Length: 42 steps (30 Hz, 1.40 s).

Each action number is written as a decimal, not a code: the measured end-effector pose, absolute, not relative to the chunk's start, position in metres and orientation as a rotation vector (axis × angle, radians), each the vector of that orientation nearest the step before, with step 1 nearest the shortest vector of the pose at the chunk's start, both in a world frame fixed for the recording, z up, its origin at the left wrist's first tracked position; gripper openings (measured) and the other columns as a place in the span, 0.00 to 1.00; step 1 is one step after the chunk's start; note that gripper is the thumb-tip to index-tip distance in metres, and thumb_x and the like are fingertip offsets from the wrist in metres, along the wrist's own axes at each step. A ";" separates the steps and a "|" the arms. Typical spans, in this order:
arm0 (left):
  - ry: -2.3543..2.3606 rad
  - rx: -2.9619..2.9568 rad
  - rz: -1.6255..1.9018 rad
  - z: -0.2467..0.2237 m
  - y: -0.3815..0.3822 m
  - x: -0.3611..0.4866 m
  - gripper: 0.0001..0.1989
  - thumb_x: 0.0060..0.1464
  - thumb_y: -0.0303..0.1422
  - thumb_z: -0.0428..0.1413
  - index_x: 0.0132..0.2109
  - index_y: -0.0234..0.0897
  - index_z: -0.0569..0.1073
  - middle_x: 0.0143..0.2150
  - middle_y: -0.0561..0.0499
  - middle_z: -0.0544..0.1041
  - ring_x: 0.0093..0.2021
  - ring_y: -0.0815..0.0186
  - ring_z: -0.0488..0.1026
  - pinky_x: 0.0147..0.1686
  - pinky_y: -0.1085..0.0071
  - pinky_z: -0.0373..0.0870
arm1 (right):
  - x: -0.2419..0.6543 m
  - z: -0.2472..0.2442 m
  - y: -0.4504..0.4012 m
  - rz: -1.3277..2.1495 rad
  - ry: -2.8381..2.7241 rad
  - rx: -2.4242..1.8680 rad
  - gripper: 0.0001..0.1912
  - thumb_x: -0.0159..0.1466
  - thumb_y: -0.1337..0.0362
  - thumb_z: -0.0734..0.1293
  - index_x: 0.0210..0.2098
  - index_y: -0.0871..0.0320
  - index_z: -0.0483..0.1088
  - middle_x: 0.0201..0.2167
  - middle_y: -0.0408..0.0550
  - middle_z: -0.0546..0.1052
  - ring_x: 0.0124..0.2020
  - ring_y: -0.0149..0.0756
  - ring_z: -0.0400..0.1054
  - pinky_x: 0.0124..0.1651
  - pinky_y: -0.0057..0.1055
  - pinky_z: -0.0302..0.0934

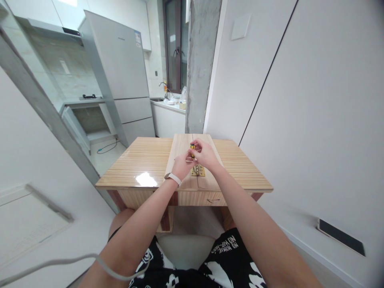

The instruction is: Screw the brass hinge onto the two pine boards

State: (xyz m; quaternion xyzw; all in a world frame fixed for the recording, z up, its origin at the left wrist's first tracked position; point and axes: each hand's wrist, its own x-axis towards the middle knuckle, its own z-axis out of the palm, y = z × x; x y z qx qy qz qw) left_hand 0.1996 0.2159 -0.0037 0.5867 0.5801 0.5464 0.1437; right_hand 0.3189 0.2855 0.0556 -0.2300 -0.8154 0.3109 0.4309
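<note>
Both hands meet above two pale wooden boards [180, 146] that lie side by side on the desk. A small yellow and black screwdriver [192, 147] stands upright between the fingers. My right hand [205, 153] has its fingers closed round the handle from the right. Lower down on the left, my left hand [183, 165] is closed at the screwdriver's lower part, its fingertips partly hidden. Just below the hands, a brass hinge [198, 171] lies across the seam between the boards.
The wooden desk [144, 160] has a drawer [201, 199] at its front edge. Behind it stand a grey pillar [199, 80] and a fridge [123, 64]. A white cable [75, 260] crosses the lower left.
</note>
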 end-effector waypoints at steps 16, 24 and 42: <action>1.839 1.751 1.580 0.009 0.217 0.196 0.04 0.58 0.30 0.62 0.39 0.34 0.80 0.35 0.47 0.84 0.36 0.64 0.81 0.38 0.70 0.74 | 0.317 0.058 0.281 0.536 -2.057 -0.738 0.15 0.57 0.57 0.74 0.32 0.54 0.64 0.27 0.39 0.71 0.30 0.34 0.65 0.36 0.32 0.59; 1.606 1.831 1.574 0.006 0.212 0.191 0.09 0.63 0.31 0.57 0.48 0.37 0.79 0.45 0.47 0.84 0.45 0.60 0.81 0.45 0.68 0.76 | 0.326 0.062 0.295 1.100 -2.140 -0.366 0.14 0.65 0.66 0.65 0.50 0.56 0.74 0.49 0.51 0.79 0.49 0.38 0.74 0.54 0.38 0.68; 1.563 1.668 1.684 -0.006 0.213 0.194 0.17 0.56 0.34 0.65 0.52 0.38 0.75 0.47 0.45 0.81 0.42 0.63 0.80 0.39 0.68 0.80 | 0.324 0.059 0.295 0.730 -2.133 -0.567 0.09 0.59 0.67 0.69 0.40 0.55 0.74 0.30 0.42 0.77 0.34 0.35 0.72 0.39 0.31 0.64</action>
